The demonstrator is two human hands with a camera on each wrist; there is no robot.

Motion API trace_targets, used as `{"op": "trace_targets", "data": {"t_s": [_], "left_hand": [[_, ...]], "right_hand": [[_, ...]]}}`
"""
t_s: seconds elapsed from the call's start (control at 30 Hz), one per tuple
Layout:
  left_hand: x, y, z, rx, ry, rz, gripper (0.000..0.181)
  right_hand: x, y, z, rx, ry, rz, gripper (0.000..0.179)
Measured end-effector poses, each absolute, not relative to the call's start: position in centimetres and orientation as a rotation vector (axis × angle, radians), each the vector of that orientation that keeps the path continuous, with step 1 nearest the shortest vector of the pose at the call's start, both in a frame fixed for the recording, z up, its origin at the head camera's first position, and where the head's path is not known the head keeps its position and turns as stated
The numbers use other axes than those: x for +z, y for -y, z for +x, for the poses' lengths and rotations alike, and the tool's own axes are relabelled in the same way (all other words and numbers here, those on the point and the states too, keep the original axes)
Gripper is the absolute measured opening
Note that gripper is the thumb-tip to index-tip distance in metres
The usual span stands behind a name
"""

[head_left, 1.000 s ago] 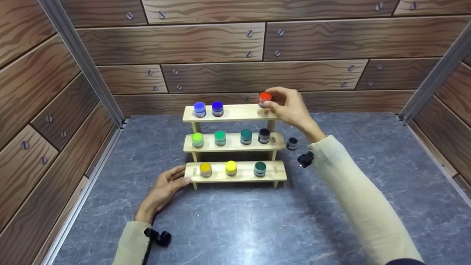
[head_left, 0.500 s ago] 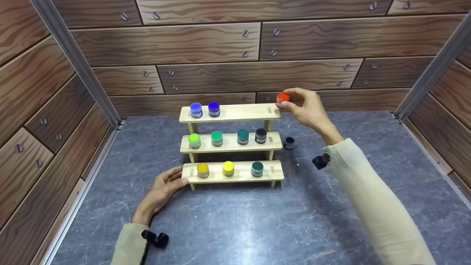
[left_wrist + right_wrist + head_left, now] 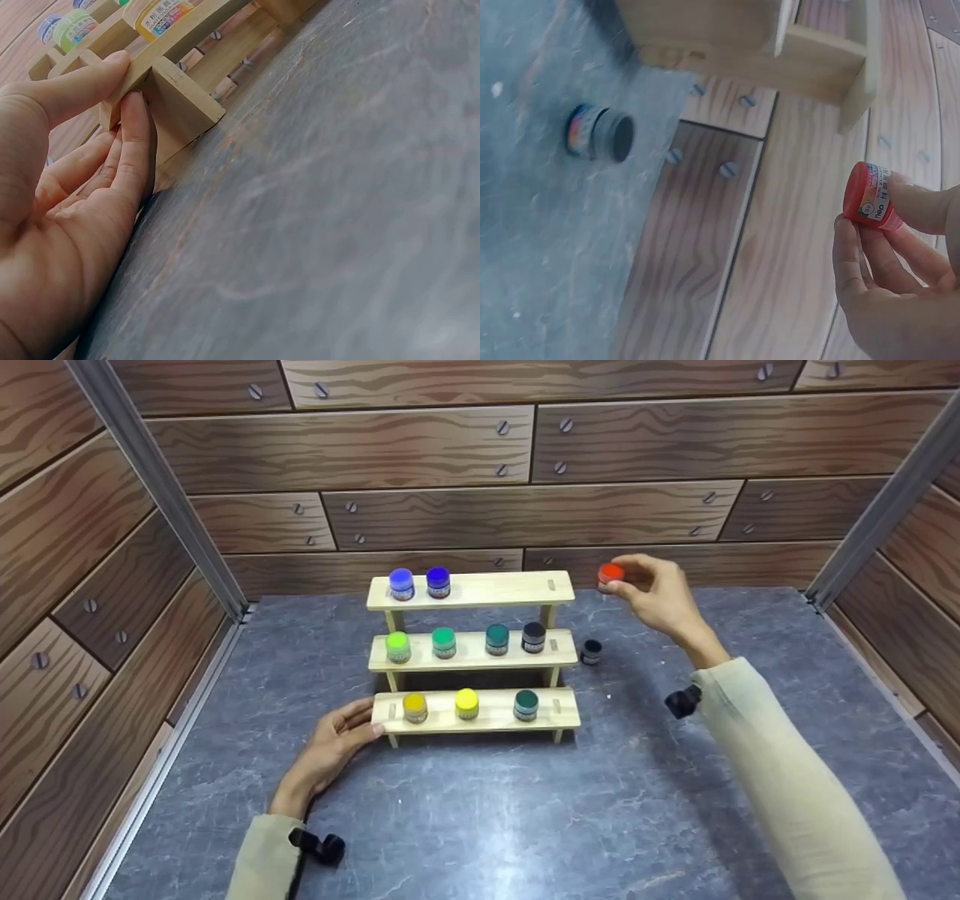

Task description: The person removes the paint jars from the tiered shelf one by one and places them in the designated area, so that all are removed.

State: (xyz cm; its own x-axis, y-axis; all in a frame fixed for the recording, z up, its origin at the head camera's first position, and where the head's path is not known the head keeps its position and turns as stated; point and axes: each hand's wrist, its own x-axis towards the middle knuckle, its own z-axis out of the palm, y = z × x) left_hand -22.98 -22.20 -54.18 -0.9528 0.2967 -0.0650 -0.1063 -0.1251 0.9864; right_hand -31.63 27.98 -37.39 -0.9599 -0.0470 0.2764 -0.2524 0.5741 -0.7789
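Small print is seen on the label of the red pot (image 3: 870,196), where only "H" and "06" can be made out. Characters are printed on the yellow pot's label (image 3: 161,13), but they cannot be read.

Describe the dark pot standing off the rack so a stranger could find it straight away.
Find the three-step wooden rack in the middle of the grey table. Just past the right end of its middle step, a small dark pot stands on the table itself. It is the only pot that is neither on a step nor held in a hand.
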Motion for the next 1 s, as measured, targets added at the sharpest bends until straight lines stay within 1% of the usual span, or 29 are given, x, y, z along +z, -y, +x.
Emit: {"op": "trace_targets", "data": {"t_s": [0.33, 0.63, 0.8, 1.0], "left_hand": [[-54.3, 22.3, -22.7, 2.158, -1.863, 0.206, 0.075], [-54.1, 22.2, -23.2, 2.174, -1.851, 0.235, 0.074], [-54.1, 22.3, -23.2, 2.166, -1.854, 0.249, 0.073], [-54.2, 22.3, -23.1, 2.163, -1.852, 0.251, 0.072]], "right_hand": [[-41.0, -30.0, -31.4, 1.345, 2.634, 0.208, 0.045], [-44.0, -31.4, -31.8, 1.359, 2.644, 0.181, 0.043], [-46.0, -31.9, -31.9, 1.397, 2.655, 0.156, 0.043], [-47.6, -32.0, -32.0, 1.392, 2.696, 0.126, 0.044]]}}
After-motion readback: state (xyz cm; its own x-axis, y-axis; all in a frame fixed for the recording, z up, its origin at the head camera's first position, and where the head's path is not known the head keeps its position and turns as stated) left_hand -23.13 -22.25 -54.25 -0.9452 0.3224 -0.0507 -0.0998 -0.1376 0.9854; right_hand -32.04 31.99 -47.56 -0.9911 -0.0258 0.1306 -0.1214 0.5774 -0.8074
